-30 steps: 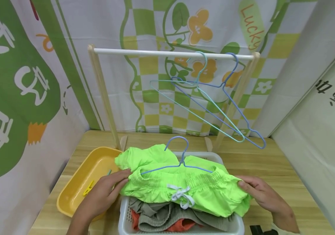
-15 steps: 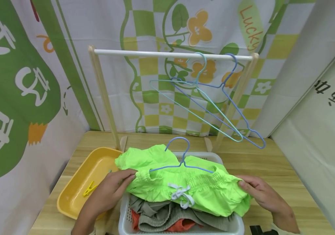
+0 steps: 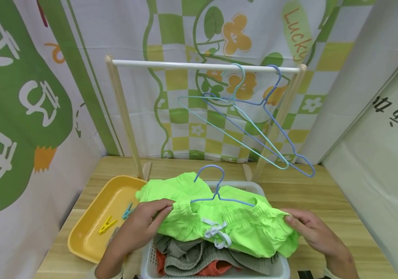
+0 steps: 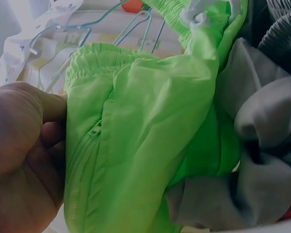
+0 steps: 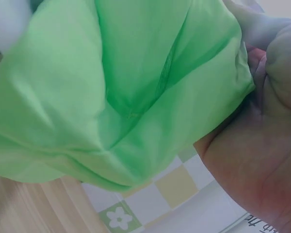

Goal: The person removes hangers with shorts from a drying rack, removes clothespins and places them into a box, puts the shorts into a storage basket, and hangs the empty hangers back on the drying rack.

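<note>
Neon green shorts (image 3: 241,223) with a white drawstring and elastic waistband lie over a light grey basket. A blue hanger (image 3: 217,190) sits within the waistband, its hook and shoulders showing above; its ends are hidden in the cloth. My left hand (image 3: 143,226) pinches the left end of the waistband between thumb and fingers. At the opposite end my right hand (image 3: 319,234) grips the shorts, thumb on top. In the left wrist view the shorts (image 4: 136,126) show a zipped side pocket beside the left hand (image 4: 24,155). The right wrist view shows bunched cloth beside the right hand (image 5: 257,131).
Grey and red garments (image 3: 206,259) fill the basket (image 3: 146,255). A yellow tray (image 3: 80,228) to the left holds several clothespins (image 3: 107,224). Behind stands a rack with a white bar (image 3: 185,64), carrying a teal hanger (image 3: 234,104) and a blue hanger (image 3: 289,139).
My left hand has moved right, drawing the left end of the waistband inward along the hanger. More clothespins show in the tray. The right hand has barely moved.
</note>
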`<state>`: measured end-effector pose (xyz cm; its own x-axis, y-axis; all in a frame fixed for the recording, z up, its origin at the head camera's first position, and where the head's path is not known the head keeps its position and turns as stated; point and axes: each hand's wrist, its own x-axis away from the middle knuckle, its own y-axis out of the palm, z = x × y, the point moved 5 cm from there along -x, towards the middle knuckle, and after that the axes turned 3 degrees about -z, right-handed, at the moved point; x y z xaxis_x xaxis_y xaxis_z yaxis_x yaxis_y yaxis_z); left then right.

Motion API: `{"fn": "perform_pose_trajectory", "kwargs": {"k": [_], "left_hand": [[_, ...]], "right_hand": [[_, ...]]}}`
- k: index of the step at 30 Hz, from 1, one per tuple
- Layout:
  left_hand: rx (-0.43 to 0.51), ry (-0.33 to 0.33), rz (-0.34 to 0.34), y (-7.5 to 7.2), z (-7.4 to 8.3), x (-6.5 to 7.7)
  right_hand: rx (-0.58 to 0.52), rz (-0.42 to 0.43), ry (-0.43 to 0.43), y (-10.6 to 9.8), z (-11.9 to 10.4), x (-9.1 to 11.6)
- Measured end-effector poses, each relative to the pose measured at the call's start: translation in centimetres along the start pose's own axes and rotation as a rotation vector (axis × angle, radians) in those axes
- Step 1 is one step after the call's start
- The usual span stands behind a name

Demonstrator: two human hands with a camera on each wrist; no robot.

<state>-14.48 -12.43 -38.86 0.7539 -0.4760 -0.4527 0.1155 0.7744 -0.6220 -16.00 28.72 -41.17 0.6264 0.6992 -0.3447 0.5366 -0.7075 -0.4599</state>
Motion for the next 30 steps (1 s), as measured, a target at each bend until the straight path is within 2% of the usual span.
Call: {"fn": "perform_pose_trajectory", "kwargs": {"k": [2,4,11,16,19,23,30], "left_hand": [[0.008,-0.004,-0.002,0.3,0.3,-0.2],[0.012,0.005,0.007,0.5,0.6,-0.5],[-0.015,0.077,0.067,0.7,1.5,-1.0],[-0.038,0.071,0.096,0.6,1.6,-0.9],[-0.046,0.062,0.103,0.5,1.6,-0.9],[-0.047,0.068,0.103,0.5,1.7,-1.0],[-0.02,0.096,0.122,0.6,2.1,-1.2]], "right_hand": [[-0.01,0.005,-0.027,0.1,-0.1,0.0],[-0.001,0.013,-0.018,0.1,-0.3,0.0],[0.003,0.005,-0.049,0.0,-0.8,0.1],[0.037,0.035,0.044,0.0,-1.0,0.1],[0.087,0.081,0.083,0.1,-1.5,-0.3],[0.177,0.13,0.052,0.4,-2.5,-1.3],[0.345,0.139,0.055,1.1,-3.3,-2.9]]}}
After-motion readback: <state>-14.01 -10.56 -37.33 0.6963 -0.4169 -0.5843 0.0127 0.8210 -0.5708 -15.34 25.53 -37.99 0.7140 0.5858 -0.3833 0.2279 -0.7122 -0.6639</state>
